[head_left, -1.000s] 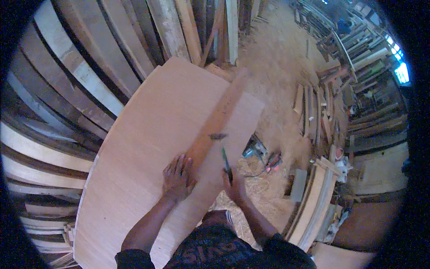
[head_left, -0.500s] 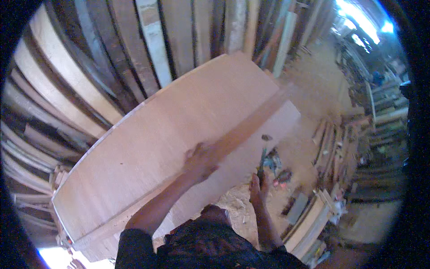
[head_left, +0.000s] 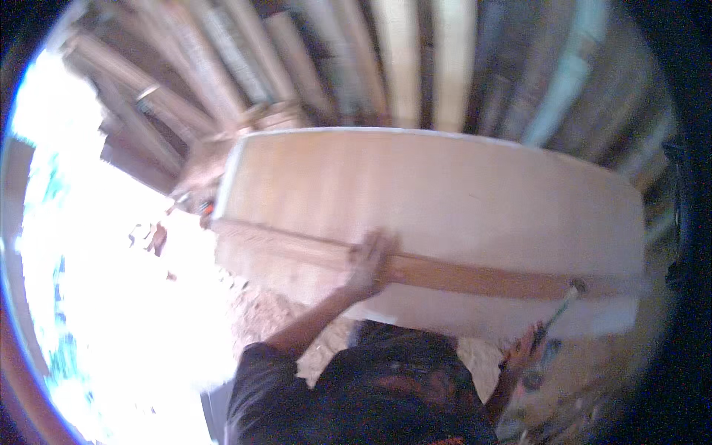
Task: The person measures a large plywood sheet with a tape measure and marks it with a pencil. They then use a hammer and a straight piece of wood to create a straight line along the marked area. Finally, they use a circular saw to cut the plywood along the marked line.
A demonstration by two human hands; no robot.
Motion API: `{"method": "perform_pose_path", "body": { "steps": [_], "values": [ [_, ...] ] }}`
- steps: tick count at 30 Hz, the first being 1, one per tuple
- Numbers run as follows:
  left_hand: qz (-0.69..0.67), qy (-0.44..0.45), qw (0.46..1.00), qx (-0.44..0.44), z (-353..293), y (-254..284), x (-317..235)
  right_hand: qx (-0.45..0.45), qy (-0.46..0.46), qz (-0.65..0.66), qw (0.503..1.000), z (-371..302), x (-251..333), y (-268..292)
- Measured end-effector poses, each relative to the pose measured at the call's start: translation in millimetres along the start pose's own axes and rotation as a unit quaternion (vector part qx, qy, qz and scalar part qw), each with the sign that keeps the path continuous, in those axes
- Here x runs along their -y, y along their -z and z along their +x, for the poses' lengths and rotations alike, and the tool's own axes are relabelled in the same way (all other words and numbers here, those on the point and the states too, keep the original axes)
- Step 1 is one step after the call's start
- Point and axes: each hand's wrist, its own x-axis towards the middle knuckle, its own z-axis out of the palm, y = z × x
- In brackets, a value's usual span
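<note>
A large pale plywood panel (head_left: 437, 185) lies across the view before me. A long, narrow reddish-brown plank (head_left: 475, 276) rests lengthwise on it, nearer to my body. My left hand (head_left: 373, 261) is closed across the plank left of its middle, its fingers reaching over the far edge; motion smears them somewhat. At the panel's near right side, my right hand (head_left: 528, 345) is wrapped round the handle of a hammer (head_left: 558, 313). The hammer's head points away from me and appears over the right part of the plank; whether it touches cannot be made out.
Behind the panel, several long boards (head_left: 415, 67) lean upright in a row. Very bright daylight (head_left: 111, 297) washes out the left side. Pale shavings or dust (head_left: 267, 315) cover the ground near me. Blurred items lie at the lower right.
My view has swung left, so the panel now runs nearly level and the bright opening shows. My left hand stays on the plank; my right hand still holds the hammer.
</note>
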Motion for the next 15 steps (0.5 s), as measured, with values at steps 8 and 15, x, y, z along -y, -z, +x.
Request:
{"method": "perform_pose_path", "body": {
  "steps": [8,15],
  "values": [
    [-0.142,0.179,0.961,-0.152,-77,33,43,0.194,-0.013,-0.033,0.980,-54,74,-120],
    [-0.249,0.427,0.813,-0.309,-182,7,79,0.403,0.081,-0.026,0.911,-83,100,-183]
  ]
}}
